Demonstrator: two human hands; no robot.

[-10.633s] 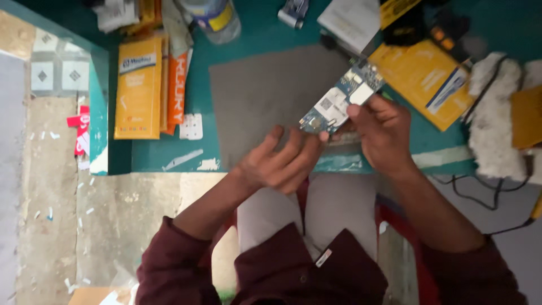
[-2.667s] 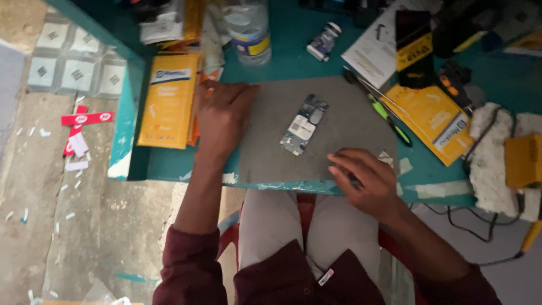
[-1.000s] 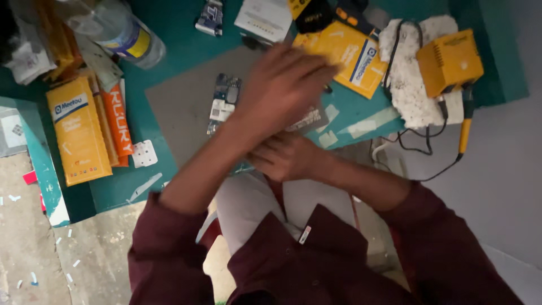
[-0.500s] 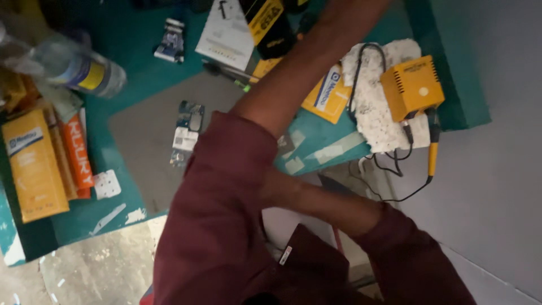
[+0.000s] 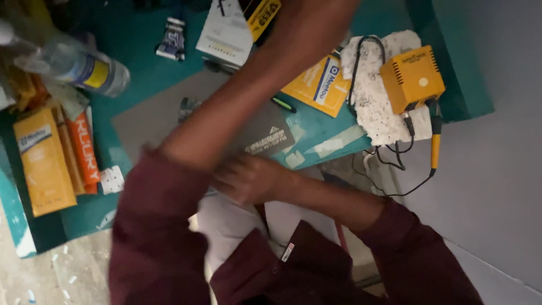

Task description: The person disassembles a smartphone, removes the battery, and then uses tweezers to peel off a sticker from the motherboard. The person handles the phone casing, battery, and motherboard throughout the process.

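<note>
One hand, the right hand (image 5: pixel 248 179), rests loosely curled and empty at the near edge of the grey mat (image 5: pixel 148 125), the left hand out of sight past its far side

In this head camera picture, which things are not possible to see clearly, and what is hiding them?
- Left hand: cut off by the top edge of the head view; what it reaches is unseen.
- Right hand: blurred and partly under the left forearm; whether it holds anything is unclear.
- Circuit board on the grey mat: mostly covered by the forearm.
- Plastic bottle: cap end blurred at the left edge.
</note>
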